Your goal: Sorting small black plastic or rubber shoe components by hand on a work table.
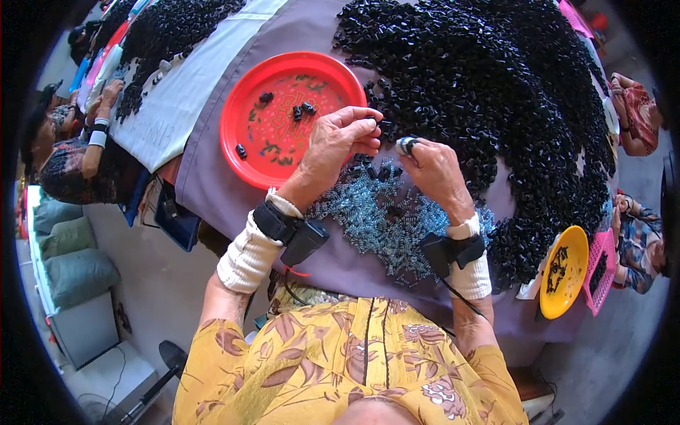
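Note:
My left hand (pixel 334 145) is raised over the table beside the red tray, thumb and fingers pinched on a small black plastic piece (pixel 375 120). Just to the right, my right hand (pixel 435 170) is closed with its fingers curled, and a dark and pale band wraps a fingertip. What that hand holds, if anything, is too small to make out. Below both hands spreads a pile of small, clear bluish spring-like pieces (pixel 386 219). The round red tray (pixel 237 88) on the left holds several small black assembled pieces (pixel 297 112).
A large heap of black plastic pieces (pixel 482 85) covers the table's far and right side. Near the right edge stand a yellow dish (pixel 577 262) and a pink basket (pixel 601 273). Other people sit at the left (pixel 78 156) and right (pixel 641 241). Cushions (pixel 81 276) lie at the left.

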`<state>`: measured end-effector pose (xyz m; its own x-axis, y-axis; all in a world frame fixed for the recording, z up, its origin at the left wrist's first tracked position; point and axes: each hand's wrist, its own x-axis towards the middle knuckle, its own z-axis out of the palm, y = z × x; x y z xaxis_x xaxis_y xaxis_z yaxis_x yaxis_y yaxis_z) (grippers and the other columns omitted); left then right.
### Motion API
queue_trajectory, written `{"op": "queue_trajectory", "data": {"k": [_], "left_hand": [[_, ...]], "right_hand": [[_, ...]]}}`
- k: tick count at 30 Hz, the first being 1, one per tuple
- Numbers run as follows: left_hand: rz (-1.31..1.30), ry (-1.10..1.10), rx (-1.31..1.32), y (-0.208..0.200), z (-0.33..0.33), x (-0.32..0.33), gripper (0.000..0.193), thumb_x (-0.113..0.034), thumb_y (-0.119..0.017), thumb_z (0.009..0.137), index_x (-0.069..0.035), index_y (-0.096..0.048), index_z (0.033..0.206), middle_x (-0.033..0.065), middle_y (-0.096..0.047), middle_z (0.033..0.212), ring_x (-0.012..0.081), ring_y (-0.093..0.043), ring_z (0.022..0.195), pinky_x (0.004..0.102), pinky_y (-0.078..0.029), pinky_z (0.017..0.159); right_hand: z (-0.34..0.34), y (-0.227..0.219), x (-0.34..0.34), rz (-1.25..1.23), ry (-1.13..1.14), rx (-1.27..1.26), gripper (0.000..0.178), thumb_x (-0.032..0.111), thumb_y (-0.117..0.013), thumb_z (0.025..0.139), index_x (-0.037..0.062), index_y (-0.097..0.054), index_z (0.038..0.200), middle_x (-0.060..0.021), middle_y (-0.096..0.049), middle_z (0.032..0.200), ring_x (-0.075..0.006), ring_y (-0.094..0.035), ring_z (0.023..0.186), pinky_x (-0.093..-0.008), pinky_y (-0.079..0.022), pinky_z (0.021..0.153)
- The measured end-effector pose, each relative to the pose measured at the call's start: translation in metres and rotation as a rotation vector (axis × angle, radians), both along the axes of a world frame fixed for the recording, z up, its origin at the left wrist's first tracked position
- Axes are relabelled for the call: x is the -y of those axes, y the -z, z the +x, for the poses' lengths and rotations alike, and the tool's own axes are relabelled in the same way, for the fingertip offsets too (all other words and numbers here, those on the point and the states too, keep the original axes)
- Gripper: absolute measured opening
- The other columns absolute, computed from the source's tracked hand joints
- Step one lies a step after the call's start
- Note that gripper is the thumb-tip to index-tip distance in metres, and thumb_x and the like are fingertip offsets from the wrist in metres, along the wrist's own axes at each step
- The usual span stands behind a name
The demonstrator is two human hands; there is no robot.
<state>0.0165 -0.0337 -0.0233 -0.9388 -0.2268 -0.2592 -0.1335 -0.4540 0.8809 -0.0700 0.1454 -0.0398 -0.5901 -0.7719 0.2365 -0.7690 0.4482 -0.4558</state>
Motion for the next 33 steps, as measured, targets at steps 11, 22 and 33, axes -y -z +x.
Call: {"op": "queue_trajectory", "data": {"k": [11, 22, 33], "left_hand": [[-0.190, -0.003, -0.060, 0.011, 0.005, 0.004, 0.024, -0.008, -0.062, 0.084, 0.001, -0.060, 0.107, 0.0013, -0.062, 0.082, 0.0054, -0.058, 0.068, 0.0187, -0.048, 0.059], [-0.392, 0.071, -0.064, 0.004, 0.004, -0.008, 0.022, -0.006, -0.064, 0.083, -0.001, -0.064, 0.104, -0.0002, -0.060, 0.083, 0.0059, -0.056, 0.071, 0.0198, -0.047, 0.065], [-0.727, 0.133, -0.238, 0.008, -0.008, -0.024, 0.021, 0.000, -0.064, 0.079, 0.001, -0.066, 0.100, 0.0004, -0.054, 0.077, 0.0062, -0.054, 0.067, 0.0202, -0.045, 0.059]], "right_hand": [[0.009, 0.003, 0.026, 0.220, -0.104, -0.141, 0.009, 0.009, -0.058, 0.073, 0.0022, -0.061, 0.067, -0.0122, -0.061, 0.071, -0.0294, -0.063, 0.065, -0.0396, -0.050, 0.059], [0.002, -0.026, 0.007, -0.256, 0.076, 0.283, 0.013, 0.006, -0.066, 0.071, -0.0028, -0.057, 0.070, -0.0157, -0.058, 0.062, -0.0267, -0.060, 0.055, -0.0325, -0.047, 0.051], [-0.002, -0.041, 0.000, -0.365, 0.007, 0.243, 0.015, 0.007, -0.069, 0.071, -0.0024, -0.057, 0.071, -0.0149, -0.056, 0.060, -0.0248, -0.057, 0.052, -0.0318, -0.044, 0.048]]}}
